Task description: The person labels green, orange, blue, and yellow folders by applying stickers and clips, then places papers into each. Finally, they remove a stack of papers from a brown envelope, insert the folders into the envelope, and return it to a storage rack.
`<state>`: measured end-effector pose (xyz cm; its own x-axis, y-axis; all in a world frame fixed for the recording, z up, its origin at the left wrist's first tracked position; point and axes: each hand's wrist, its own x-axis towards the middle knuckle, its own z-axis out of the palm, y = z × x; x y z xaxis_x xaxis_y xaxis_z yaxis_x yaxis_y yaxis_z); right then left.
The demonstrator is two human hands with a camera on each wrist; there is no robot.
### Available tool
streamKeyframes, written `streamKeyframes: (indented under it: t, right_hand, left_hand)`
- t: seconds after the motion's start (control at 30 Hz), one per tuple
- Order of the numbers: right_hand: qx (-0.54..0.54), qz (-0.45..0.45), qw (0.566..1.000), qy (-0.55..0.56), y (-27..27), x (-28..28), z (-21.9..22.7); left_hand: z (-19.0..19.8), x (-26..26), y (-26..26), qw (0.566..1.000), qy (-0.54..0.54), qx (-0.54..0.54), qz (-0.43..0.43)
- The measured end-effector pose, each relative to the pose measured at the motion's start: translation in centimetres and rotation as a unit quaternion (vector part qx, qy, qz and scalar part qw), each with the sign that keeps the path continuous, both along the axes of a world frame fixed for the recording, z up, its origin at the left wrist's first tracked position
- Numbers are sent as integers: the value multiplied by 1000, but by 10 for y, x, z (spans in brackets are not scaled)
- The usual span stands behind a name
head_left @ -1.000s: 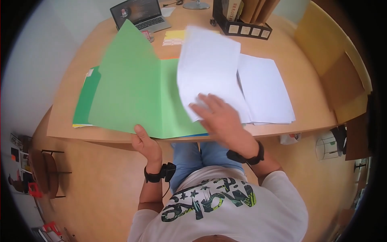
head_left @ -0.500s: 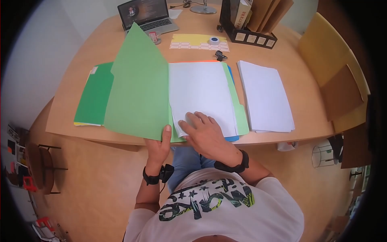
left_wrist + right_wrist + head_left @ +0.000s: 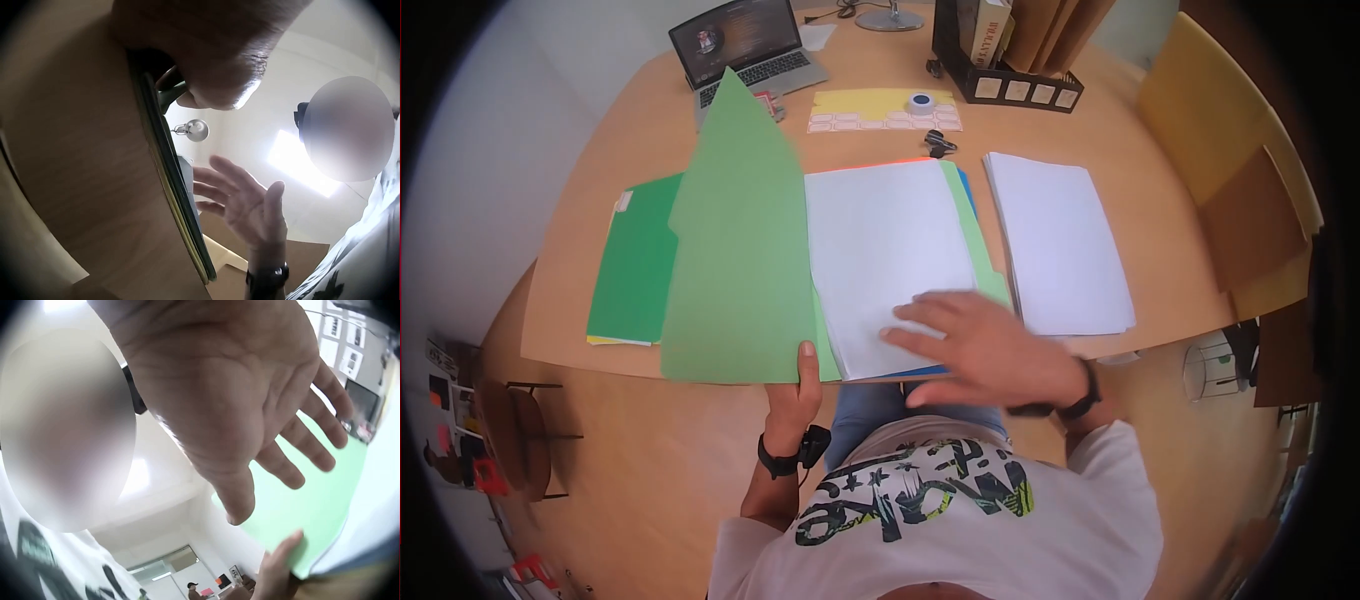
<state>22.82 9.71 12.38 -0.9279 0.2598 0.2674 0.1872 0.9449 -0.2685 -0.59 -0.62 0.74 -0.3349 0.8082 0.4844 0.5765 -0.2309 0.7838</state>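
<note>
A light green folder [image 3: 735, 260] lies spread on the desk, its left cover raised at a slant. White sheets [image 3: 885, 245] rest on its right half. My left hand [image 3: 793, 400] pinches the folder's near edge by the fold, thumb on top and fingers underneath. Over the lower right part of the sheets is my right hand [image 3: 990, 345], fingers spread and holding nothing. The right wrist view shows that same palm [image 3: 231, 406] facing the camera, with the folder cover [image 3: 306, 494] behind. Orange and blue edges peek out beneath the folder.
A stack of white paper [image 3: 1060, 245] lies to the right, darker green folders [image 3: 635, 265] to the left. Farther back are a laptop [image 3: 745, 50], a yellow label sheet [image 3: 840, 105] bearing a white tape roll [image 3: 920, 103], a black clip-like object [image 3: 940, 143] and a black file holder [image 3: 1025, 90].
My right hand lowered a lifted batch of sheets onto the folder's right half, rested on it, then came off towards the right. The left hand still grips the folder, which sits slightly nearer me.
</note>
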Motion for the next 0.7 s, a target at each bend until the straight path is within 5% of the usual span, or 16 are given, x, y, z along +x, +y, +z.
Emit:
streamKeyframes:
  t: [0.07,0.17,0.23,0.37,0.7]
  right_hand:
    - [-43,-9,999,-8,46,5,29]
    - [-93,-154,983,-26,137,-27,39]
    - [-8,-202,979,16,202,-51,2]
    - [91,-249,956,-125,284,-95,-66]
    - [153,-275,925,-211,302,-133,-89]
  left_hand:
    - [-3,2,0,1000,0,1,9]
    - [-4,3,0,1000,-12,-17,-1]
    - [-6,5,1,1000,-15,-12,-5]
    - [-9,3,1,1000,16,4,9]
    - [1,5,1,1000,-2,-13,0]
